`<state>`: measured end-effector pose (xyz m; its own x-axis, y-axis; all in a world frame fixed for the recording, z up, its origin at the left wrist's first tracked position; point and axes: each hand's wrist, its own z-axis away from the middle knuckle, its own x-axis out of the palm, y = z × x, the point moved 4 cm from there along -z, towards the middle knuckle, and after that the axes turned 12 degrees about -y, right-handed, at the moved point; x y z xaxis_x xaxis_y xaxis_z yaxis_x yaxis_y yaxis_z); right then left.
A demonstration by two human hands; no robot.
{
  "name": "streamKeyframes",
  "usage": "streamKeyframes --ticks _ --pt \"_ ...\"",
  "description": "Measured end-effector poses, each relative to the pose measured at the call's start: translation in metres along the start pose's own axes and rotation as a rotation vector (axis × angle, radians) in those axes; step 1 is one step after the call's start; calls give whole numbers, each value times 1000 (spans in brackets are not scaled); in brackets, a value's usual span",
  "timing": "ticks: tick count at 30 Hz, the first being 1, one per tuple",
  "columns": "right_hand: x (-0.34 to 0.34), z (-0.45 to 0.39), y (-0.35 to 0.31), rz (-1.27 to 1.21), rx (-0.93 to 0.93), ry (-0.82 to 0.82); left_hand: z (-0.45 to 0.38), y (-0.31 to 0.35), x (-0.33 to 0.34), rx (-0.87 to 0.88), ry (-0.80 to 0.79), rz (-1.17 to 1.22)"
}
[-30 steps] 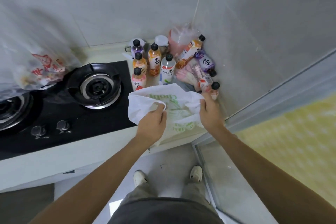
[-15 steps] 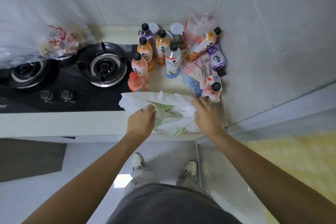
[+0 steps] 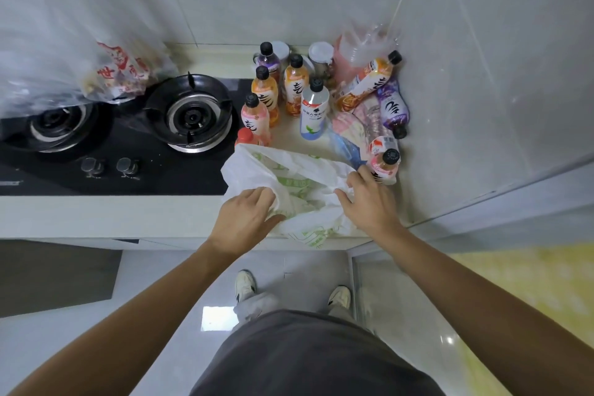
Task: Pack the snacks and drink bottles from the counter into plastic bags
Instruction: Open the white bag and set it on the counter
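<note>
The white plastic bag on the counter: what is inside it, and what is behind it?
The inside of the white plastic bag is hidden by its folds. Both the left hand and right hand grip it. Behind it stands a red-capped bottle, partly covered.

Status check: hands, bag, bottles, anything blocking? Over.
Left hand and right hand both grip the white bag at the counter edge. Bottles unpacked behind it. Pink bottle lies against right hand.

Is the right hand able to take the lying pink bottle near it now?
Probably yes, but not at once. The right hand grips the bag, so it must let go first. The pink bottle lies just beyond its fingers, nothing between.
</note>
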<state>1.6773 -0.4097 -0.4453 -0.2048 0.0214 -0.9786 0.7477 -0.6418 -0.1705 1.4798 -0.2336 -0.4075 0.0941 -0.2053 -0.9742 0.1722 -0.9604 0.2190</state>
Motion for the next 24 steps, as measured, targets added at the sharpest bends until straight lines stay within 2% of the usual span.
streamKeyframes --ticks 5,9,14,17,21,24 --pt "2 -6 1 22 16 -6 17 -13 -29 17 112 81" --pt "3 -7 -2 18 5 -14 20 -19 -37 65 197 -43" --pt "4 -7 -1 39 -1 -1 -1 -7 -35 142 175 -177" --pt "2 -5 -1 43 -23 26 -19 -3 -32 180 55 -129" --pt "-2 -1 1 36 -56 43 -35 -18 -3 14 -293 -213" --pt "-4 4 0 32 -101 38 -33 -23 10 -7 -358 -272"
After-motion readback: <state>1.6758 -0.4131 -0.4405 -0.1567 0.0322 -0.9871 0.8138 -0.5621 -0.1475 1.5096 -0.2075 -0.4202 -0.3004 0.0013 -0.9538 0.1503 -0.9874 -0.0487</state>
